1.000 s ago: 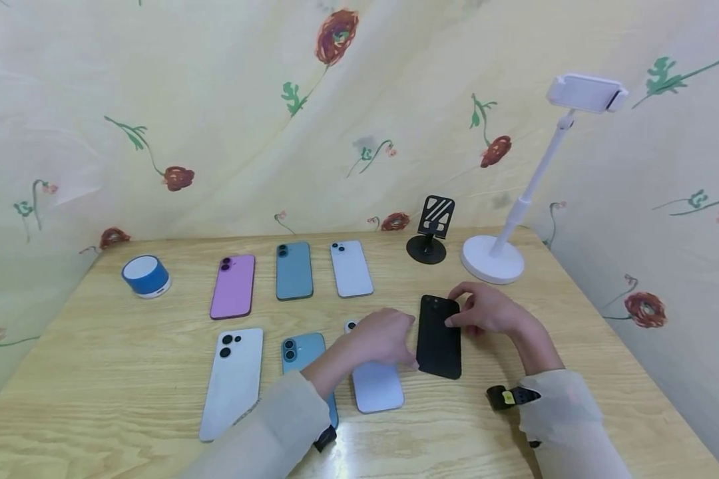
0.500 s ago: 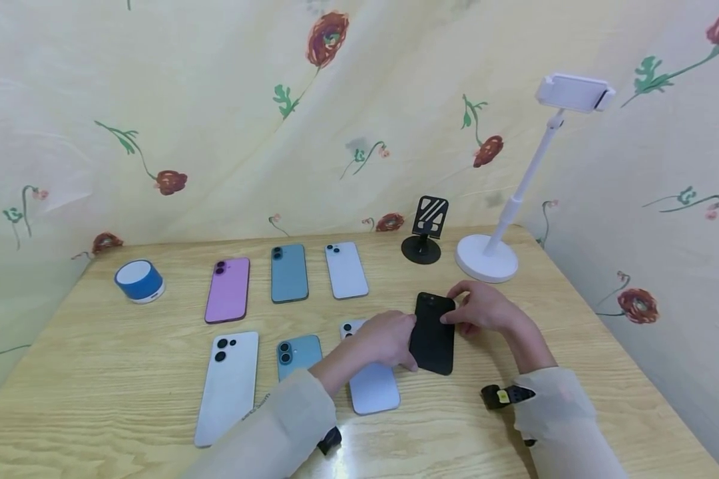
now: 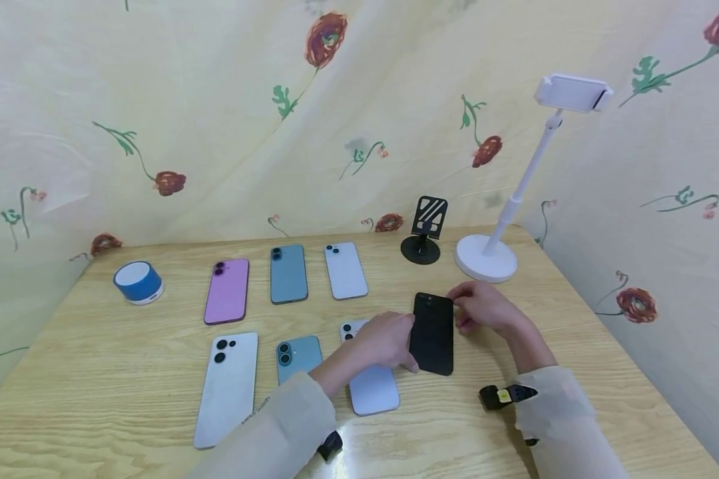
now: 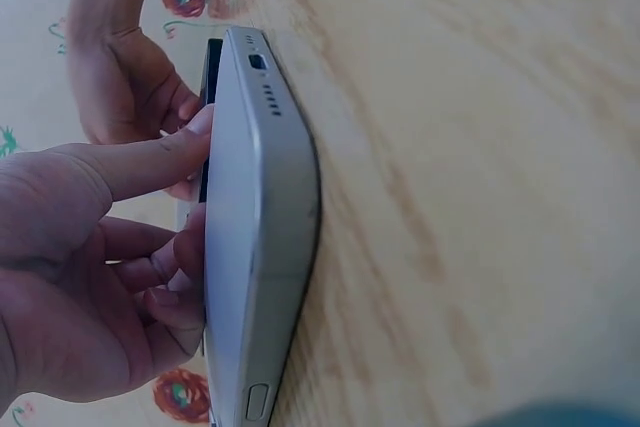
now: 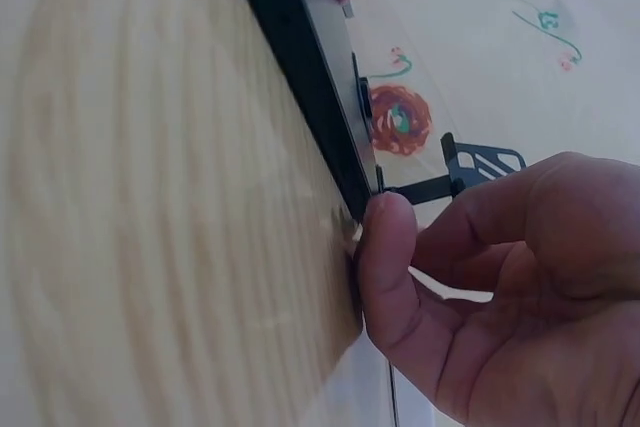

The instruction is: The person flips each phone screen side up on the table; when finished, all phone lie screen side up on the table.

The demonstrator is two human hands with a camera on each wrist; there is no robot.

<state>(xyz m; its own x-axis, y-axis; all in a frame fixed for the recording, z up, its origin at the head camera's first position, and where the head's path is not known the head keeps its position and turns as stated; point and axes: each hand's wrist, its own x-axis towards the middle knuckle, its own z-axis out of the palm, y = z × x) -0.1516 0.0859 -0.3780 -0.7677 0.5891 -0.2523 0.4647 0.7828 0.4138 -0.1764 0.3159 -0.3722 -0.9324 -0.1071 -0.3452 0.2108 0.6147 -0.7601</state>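
A black smartphone (image 3: 433, 334) lies back up on the table, between both hands. My left hand (image 3: 385, 338) holds its left long edge with thumb and curled fingers; the left wrist view shows this grip partly hidden behind a white phone (image 4: 235, 217). At the upper right corner of the black phone, my right hand (image 3: 484, 307) has its thumb and forefinger together, and the right wrist view shows the thumb tip against that corner. The left arm crosses above the white phone and a blue phone (image 3: 299, 359), covering part of each.
Left of the arms lie a large white phone (image 3: 228, 392), a pink phone (image 3: 227, 291), another blue phone (image 3: 289, 274) and a pale phone (image 3: 345, 271). Behind stand a black phone stand (image 3: 421, 249) and a tall white phone holder (image 3: 485, 258). A blue round speaker (image 3: 138, 283) sits far left.
My right thumb has slid off the black phone's back to its right edge. The left hand first closed in on the left edge and then stayed there. The head view shifted slightly.
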